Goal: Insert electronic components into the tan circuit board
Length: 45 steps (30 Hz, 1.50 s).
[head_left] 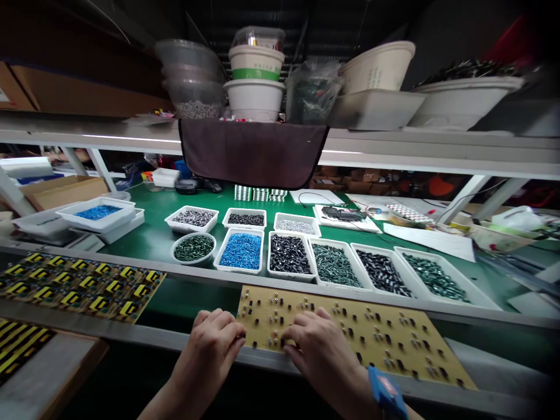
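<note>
A tan circuit board panel lies along the front rail, dotted with small black and silver parts. My left hand is at the panel's left edge, thumb and index finger pinched together; whatever lies between the fingertips is too small to name. Over the left part of the panel, my right hand has its thumb and fingers curled close to the board beside a small black part. Its fingertips are partly hidden, and I cannot make out what they hold. A blue band circles the right wrist.
White trays of small components stand behind the rail, including a blue-filled tray and a black-filled tray. A populated board panel lies at left. Overhead runs a shelf stacked with tubs, a dark cloth hanging from it.
</note>
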Motion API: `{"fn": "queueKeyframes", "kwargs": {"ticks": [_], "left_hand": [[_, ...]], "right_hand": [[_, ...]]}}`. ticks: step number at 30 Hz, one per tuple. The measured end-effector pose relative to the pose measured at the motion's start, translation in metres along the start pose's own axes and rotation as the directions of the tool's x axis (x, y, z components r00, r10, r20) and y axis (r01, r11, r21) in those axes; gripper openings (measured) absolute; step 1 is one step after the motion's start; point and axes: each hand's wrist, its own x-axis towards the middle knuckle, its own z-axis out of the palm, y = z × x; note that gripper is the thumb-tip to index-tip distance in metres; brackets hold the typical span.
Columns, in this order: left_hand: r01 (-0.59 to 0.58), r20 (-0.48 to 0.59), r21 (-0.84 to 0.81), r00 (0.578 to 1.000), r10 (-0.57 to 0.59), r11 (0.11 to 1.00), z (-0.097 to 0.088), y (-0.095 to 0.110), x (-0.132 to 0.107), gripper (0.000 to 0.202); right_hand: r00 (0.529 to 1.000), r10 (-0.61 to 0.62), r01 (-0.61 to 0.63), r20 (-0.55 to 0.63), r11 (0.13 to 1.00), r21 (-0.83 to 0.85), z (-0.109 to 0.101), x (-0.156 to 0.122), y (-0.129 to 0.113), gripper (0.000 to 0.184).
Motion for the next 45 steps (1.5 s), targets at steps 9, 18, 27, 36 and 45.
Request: {"fn": "queueKeyframes", "kwargs": {"ticks": [9, 18, 27, 36, 45], "left_hand": [[0.0, 0.078, 0.018, 0.997, -0.001, 1.0, -0.003, 0.004, 0.013, 0.019], [-0.024, 0.164, 0.104, 0.986, 0.006, 0.994, -0.009, 0.011, 0.008, 0.019], [-0.082, 0.057, 0.277, 0.996, 0.069, 0.957, 0.001, 0.003, -0.017, 0.029], [-0.094, -0.093, 0.3, 0.987, 0.127, 0.949, 0.016, -0.001, -0.022, 0.03], [-0.1, -0.191, 0.342, 0.966, 0.173, 0.934, 0.022, -0.001, -0.022, 0.033]], "right_hand": [[0.989, 0.07, -0.056, -0.13, 0.993, 0.105, -0.009, -0.006, 0.007, 0.006], [0.991, 0.012, 0.003, -0.133, 0.993, 0.114, -0.011, 0.013, -0.006, 0.008], [0.992, -0.078, 0.074, -0.103, 0.997, -0.037, -0.01, 0.066, -0.033, 0.018], [0.994, -0.036, 0.035, -0.104, 0.999, -0.01, -0.004, 0.079, -0.031, 0.016], [0.997, -0.074, 0.071, -0.036, 0.995, -0.073, -0.006, 0.09, -0.033, 0.016]]}}
